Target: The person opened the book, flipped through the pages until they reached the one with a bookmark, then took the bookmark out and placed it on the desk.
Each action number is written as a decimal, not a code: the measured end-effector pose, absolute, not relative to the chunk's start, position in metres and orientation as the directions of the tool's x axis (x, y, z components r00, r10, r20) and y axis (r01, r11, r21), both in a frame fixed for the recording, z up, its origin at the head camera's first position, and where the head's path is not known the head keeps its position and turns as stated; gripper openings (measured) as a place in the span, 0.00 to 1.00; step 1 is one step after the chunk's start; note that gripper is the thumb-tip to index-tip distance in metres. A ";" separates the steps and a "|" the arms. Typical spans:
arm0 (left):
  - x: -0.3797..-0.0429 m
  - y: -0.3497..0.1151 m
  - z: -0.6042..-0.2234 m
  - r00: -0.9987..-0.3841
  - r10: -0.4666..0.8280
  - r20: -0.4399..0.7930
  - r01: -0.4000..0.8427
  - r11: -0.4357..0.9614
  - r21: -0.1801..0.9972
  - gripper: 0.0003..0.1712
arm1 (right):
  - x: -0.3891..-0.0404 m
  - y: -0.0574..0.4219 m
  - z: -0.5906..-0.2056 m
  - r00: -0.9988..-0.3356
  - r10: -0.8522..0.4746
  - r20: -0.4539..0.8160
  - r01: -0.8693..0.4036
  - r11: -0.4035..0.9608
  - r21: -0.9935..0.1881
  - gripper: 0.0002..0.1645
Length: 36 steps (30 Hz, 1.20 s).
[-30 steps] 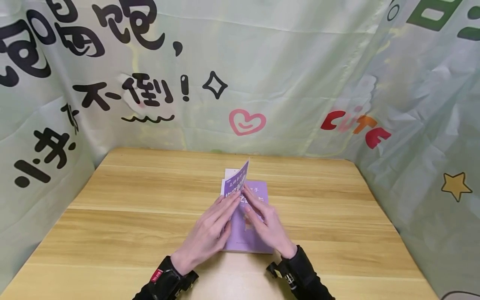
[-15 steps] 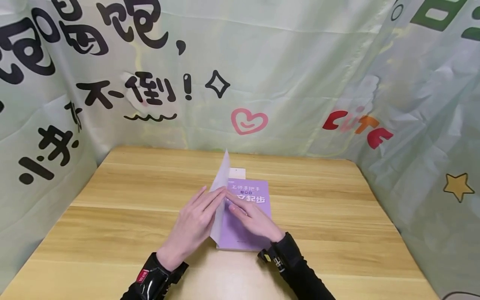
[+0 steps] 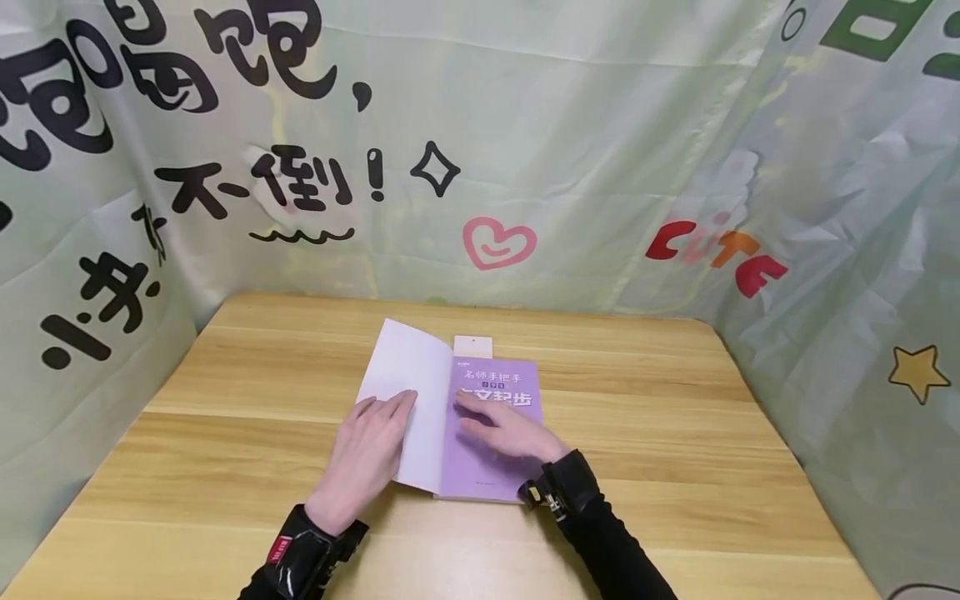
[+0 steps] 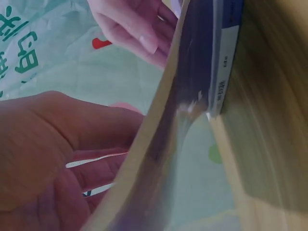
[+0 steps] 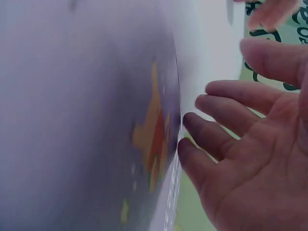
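Note:
A purple book (image 3: pixel 480 462) lies on the table, its front cover (image 3: pixel 416 362) turned over to the left so that the white inside faces up. My left hand (image 3: pixel 369 442) rests on that white cover with its fingers straight. Over the purple title page my right hand (image 3: pixel 506 425) lies with extended fingers, their tips near the fold. In the right wrist view the fingers (image 5: pixel 211 130) are straight and spread beside the page. The left wrist view has the book's spine (image 4: pixel 224 72) and the cover's curved edge in front of the left hand (image 4: pixel 72 139).
A small white card or tab (image 3: pixel 473 347) sticks out past the book's top edge. The wooden table (image 3: pixel 637 417) extends around the book, and a printed cloth (image 3: pixel 585 150) hangs behind and at both sides. A cable (image 3: pixel 918 588) shows at the lower right corner.
The front cover has swung from partly raised over the book, through upright, to lying on the left. My left hand moved left and down with it; the right hand stayed over the page.

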<state>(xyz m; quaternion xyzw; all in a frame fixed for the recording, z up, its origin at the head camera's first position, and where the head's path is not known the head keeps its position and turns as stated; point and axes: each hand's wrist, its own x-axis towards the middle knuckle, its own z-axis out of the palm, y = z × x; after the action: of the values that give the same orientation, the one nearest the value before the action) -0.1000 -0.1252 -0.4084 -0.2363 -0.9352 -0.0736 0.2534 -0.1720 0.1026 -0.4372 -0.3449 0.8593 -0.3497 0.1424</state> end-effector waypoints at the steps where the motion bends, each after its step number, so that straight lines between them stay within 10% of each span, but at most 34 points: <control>1: -0.100 -0.126 -0.409 -0.767 0.402 0.501 0.473 0.881 0.017 0.27 | -0.173 0.104 -0.437 -0.725 -0.689 -0.018 -0.488 0.532 -0.692 0.32; 18: -0.109 -0.104 -0.448 -0.811 0.565 0.154 0.579 0.736 0.350 0.27 | -0.175 0.144 -0.446 -0.662 -0.750 -0.019 -0.520 0.477 -0.708 0.33; 36: -0.104 -0.096 -0.453 -0.753 0.654 0.072 0.634 0.692 0.346 0.47 | -0.142 0.172 -0.448 -0.630 -0.776 -0.007 -0.554 0.456 -0.697 0.41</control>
<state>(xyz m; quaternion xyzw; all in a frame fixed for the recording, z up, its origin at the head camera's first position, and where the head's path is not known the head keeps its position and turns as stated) -0.1041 -0.0964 -0.4533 -0.3501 -0.9193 -0.1774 -0.0286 -0.1421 0.1724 -0.4475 -0.3971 0.8372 -0.3380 0.1647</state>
